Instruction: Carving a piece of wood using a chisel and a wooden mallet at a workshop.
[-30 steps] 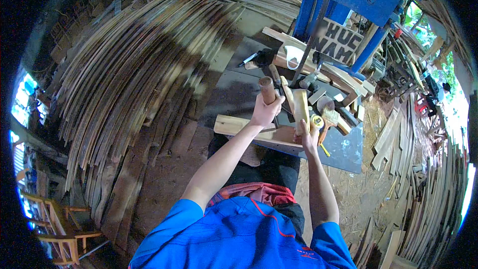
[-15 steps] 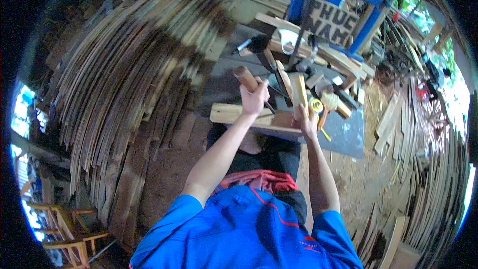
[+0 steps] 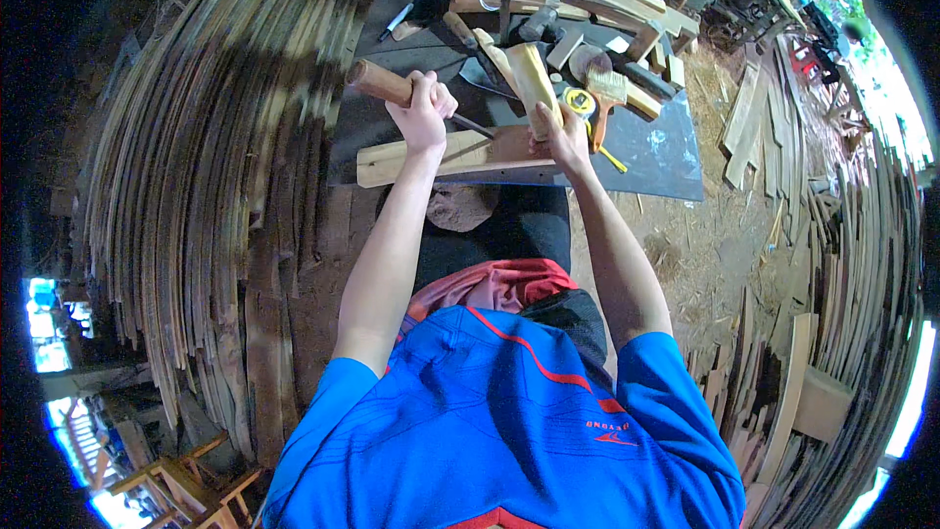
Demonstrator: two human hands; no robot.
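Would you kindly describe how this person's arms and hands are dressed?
Both forearms are bare, and the left hand and right hand wear no gloves. Short sleeves of a blue shirt, with thin red piping across it, end above the elbows.

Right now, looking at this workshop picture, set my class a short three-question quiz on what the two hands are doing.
1. True or false: the left hand grips a wooden-handled tool.
2. What does the right hand hold? A) a paintbrush B) an upright wooden piece C) a tape measure
3. What long thing lies flat across the bench under both hands?

Key: 1 true. 2 B. 3 a wooden plank.
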